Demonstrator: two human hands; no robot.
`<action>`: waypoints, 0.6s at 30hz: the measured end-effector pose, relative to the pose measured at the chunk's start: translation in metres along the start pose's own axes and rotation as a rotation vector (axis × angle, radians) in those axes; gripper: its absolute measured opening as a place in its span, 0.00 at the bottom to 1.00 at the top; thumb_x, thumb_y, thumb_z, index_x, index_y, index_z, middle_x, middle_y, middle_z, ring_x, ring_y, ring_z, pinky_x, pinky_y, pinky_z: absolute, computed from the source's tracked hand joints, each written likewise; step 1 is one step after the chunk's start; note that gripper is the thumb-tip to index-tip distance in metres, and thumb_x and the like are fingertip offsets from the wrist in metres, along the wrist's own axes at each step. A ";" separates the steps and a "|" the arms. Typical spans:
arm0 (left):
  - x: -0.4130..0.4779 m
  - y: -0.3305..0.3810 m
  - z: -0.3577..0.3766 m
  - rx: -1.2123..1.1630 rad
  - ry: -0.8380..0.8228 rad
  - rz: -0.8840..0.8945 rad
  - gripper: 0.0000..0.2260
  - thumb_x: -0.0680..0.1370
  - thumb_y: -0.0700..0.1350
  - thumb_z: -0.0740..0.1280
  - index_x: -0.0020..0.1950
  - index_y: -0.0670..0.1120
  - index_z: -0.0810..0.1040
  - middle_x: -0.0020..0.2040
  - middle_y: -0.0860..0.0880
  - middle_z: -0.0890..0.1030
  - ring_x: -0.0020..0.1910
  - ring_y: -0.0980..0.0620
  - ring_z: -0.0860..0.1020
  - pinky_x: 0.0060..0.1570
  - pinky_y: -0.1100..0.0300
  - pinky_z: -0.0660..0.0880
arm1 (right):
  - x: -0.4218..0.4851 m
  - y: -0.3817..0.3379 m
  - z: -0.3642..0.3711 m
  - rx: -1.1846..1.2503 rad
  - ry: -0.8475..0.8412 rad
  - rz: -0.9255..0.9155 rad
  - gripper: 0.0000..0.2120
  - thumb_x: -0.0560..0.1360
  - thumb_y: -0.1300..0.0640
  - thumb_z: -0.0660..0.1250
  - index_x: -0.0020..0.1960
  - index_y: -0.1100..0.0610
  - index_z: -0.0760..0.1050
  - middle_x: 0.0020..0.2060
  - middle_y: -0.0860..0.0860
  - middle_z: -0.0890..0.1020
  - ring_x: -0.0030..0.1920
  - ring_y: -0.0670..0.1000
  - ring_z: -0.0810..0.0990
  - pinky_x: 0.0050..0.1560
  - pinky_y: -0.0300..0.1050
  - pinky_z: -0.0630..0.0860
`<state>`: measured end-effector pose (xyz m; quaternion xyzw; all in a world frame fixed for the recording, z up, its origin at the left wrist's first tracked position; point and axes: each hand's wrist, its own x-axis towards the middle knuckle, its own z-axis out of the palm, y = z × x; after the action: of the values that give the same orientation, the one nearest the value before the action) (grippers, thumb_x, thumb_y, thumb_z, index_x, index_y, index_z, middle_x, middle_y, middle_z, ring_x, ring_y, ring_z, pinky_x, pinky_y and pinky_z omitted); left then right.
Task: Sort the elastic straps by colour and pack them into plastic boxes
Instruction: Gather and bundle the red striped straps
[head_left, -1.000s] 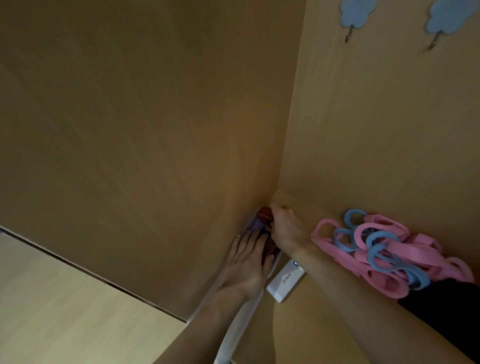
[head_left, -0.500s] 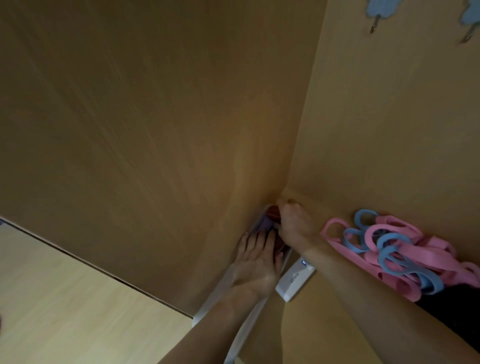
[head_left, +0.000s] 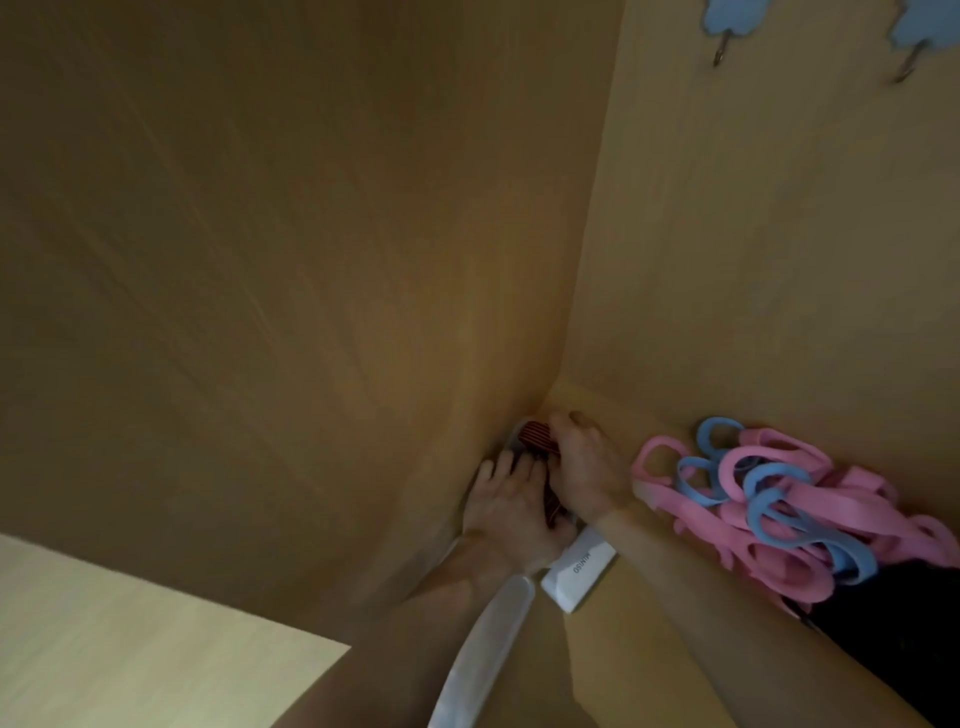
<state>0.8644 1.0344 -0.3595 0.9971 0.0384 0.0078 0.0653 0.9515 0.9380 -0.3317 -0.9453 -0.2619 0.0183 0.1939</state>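
Little has shifted over the last second: both hands stay in the same corner, and only my head has tipped, so the far end of the dark red striped elastic strap (head_left: 537, 436) now shows more plainly. That strap lies in the back left corner of the wooden cupboard (head_left: 311, 260), inside what I take to be the translucent plastic box (head_left: 488, 639) running along the left wall. My left hand (head_left: 511, 512) lies flat on the strap, fingers straight, pressing it down. My right hand (head_left: 584, 473) is curled over the strap's far end, grasping it and tucking it in.

Just beside my right wrist sits a white labelled block (head_left: 579, 571); I cannot tell whether it belongs to the box. Along the back edge, to the right, a tangled heap of pink and blue elastic straps (head_left: 769, 519) waits, the colours mixed together. Two blue cloud-shaped hooks (head_left: 727, 15) hang high on the back panel.

I judge the red lot nearly packed, while pink and blue remain unsorted, so most of the job is left.
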 end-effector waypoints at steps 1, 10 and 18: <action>0.000 0.000 0.001 -0.010 0.016 0.007 0.27 0.74 0.62 0.55 0.65 0.47 0.72 0.60 0.50 0.76 0.60 0.48 0.69 0.63 0.51 0.65 | -0.001 0.000 0.001 0.000 0.003 -0.004 0.11 0.73 0.62 0.66 0.55 0.57 0.72 0.52 0.56 0.78 0.52 0.60 0.79 0.42 0.48 0.72; 0.007 -0.004 0.004 -0.035 -0.040 0.070 0.35 0.72 0.63 0.49 0.74 0.44 0.64 0.72 0.47 0.68 0.73 0.47 0.61 0.73 0.52 0.56 | 0.007 0.014 -0.015 0.206 0.051 0.105 0.13 0.71 0.59 0.72 0.45 0.49 0.68 0.48 0.51 0.79 0.48 0.57 0.78 0.39 0.46 0.68; 0.017 -0.007 0.001 -0.038 0.011 0.147 0.31 0.72 0.64 0.50 0.64 0.45 0.72 0.58 0.48 0.77 0.63 0.47 0.71 0.72 0.54 0.60 | 0.004 0.013 -0.010 0.145 -0.006 -0.002 0.08 0.74 0.62 0.68 0.50 0.54 0.71 0.49 0.52 0.78 0.48 0.56 0.79 0.40 0.44 0.66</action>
<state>0.8813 1.0425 -0.3610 0.9957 -0.0349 0.0189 0.0834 0.9623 0.9265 -0.3268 -0.9283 -0.2616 0.0399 0.2611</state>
